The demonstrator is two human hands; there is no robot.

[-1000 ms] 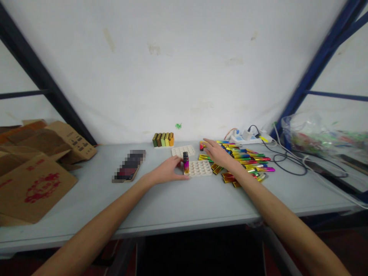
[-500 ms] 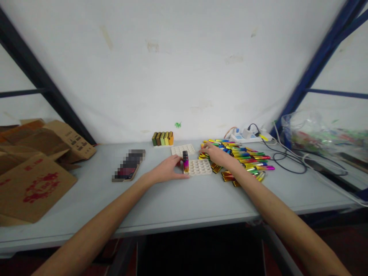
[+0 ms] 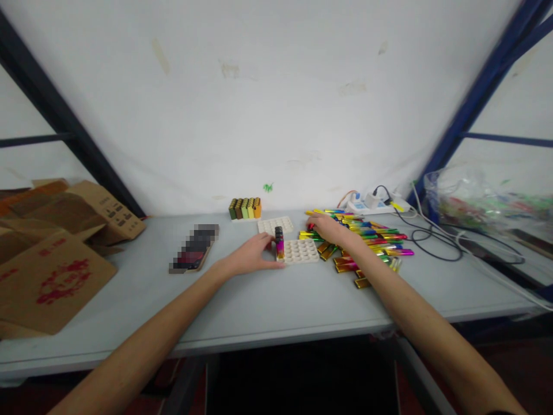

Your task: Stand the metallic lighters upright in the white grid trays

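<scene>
A cream tray with rows of round holes lies in the middle of the grey table. One shiny rainbow-coloured lighter stands upright at the tray's left edge. My left hand rests against that edge with curled fingers, steadying the tray. My right hand lies on a pile of shiny multicoloured lighters to the tray's right, its fingers closing on one; which one is hidden under the hand.
A second holed tray and a row of green-to-orange lighters stand behind. A phone lies left of the trays. Cardboard boxes crowd the left end. A power strip, cables and a plastic bag occupy the right.
My right hand has drawn back from the far part of the pile toward the tray and curled its fingers. A few lighters near the forearm have shifted. The left hand stayed put.
</scene>
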